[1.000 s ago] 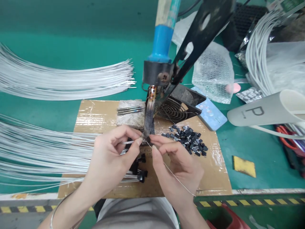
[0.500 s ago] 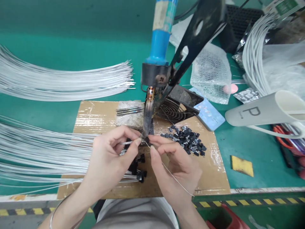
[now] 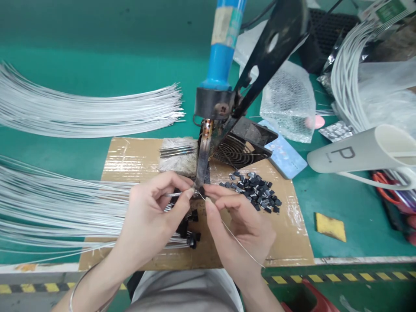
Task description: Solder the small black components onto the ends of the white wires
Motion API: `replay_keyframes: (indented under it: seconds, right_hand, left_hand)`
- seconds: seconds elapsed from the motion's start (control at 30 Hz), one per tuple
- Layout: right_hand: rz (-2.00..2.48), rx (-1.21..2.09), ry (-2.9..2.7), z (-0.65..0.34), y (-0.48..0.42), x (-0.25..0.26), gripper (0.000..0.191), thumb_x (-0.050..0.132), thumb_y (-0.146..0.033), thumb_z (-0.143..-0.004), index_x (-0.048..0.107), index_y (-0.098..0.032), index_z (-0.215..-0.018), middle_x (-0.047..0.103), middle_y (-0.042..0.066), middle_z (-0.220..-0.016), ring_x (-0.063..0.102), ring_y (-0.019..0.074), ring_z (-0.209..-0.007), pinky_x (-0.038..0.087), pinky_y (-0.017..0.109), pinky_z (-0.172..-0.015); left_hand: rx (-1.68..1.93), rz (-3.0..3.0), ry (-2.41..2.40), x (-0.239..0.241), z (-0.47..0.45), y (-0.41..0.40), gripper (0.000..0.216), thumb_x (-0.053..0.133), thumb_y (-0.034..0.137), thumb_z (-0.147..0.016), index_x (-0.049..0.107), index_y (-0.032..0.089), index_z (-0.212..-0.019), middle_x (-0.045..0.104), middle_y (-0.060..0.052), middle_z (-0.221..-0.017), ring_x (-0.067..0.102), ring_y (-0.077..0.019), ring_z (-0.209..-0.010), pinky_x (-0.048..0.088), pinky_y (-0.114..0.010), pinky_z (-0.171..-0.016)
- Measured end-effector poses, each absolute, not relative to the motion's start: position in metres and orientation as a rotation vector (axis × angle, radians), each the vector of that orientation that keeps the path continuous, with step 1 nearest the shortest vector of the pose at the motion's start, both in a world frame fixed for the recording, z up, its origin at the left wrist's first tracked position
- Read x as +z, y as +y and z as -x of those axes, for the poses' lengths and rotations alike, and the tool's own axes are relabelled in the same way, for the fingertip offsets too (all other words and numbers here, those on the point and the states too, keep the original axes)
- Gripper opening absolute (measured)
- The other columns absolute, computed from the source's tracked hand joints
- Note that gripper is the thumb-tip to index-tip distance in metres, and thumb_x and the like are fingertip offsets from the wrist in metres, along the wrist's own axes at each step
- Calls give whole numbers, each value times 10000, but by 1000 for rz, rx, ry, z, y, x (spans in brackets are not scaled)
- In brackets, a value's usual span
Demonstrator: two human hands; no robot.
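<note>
A blue-handled soldering iron (image 3: pixel 219 60) is fixed tip-down in a black metal bracket (image 3: pixel 260 65). Just under its tip, my left hand (image 3: pixel 152 212) pinches a white wire (image 3: pixel 173 194) between thumb and fingers. What sits at that wire's end is mostly hidden by my fingertips. From the right, my right hand (image 3: pixel 238 234) pinches a thin solder wire (image 3: pixel 240 245), whose upper end reaches the tip area and whose tail hangs across my palm. Beneath my left hand lie white wires ending in black connectors (image 3: pixel 193 239).
Loose black connector pieces (image 3: pixel 258 193) lie on the cardboard (image 3: pixel 286 242), with a black fan (image 3: pixel 237 149) behind. White wire bundles (image 3: pixel 97 110) spread at left. A pad (image 3: pixel 177 162) bears several thin rods. At right are a white mug (image 3: pixel 351 151) and a yellow sponge (image 3: pixel 330 226).
Both hands keep their pinches at the iron's tip. The iron and hands sit very slightly farther right in the picture, with a small shift of the view.
</note>
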State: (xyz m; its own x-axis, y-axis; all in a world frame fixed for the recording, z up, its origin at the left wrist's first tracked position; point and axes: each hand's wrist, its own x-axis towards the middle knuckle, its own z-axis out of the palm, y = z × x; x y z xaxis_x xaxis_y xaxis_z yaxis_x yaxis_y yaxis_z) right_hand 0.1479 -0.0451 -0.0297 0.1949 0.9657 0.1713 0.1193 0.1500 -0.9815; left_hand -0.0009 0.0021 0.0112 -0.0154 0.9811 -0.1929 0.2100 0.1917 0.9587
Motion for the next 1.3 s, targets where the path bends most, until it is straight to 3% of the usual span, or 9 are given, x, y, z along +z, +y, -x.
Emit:
replay_keyframes:
  seconds: [0.3,0.6,0.77,1.3]
  right_hand:
    - [1241,842,-1238,-148,-47,-29,199,739,-54,-951,691,-241,-902,846,9,-1156,813,155,-1139,632,238,-1005]
    - [1255,725,-1317,-145,-45,-31,203,736,-31,-934,687,-227,-922,846,11,-1113,827,128,-1073,621,199,-998]
    - [1255,698,-1327,-144,-45,-30,195,739,-32,-931,690,-221,-930,848,22,-1094,830,134,-1063,626,201,-994]
    - [1262,601,-1374,-144,-43,-29,186,748,-37,-918,701,-215,-943,860,44,-1075,846,155,-1026,657,205,-931]
  left_hand:
    - [983,-1206,1414,12,0,1,106,728,140,-787,721,207,-706,797,21,-750,668,-114,-662,495,-172,-601]
    - [938,-1196,1469,11,0,2,82,730,185,-767,722,202,-687,794,-3,-736,678,-140,-653,497,-202,-582]
    - [938,-1230,1476,11,1,0,77,727,190,-778,729,208,-703,795,4,-739,628,-126,-585,425,-210,-507]
    - [946,-1234,1460,13,0,1,89,724,194,-787,714,205,-699,791,-8,-741,636,-137,-603,444,-225,-528]
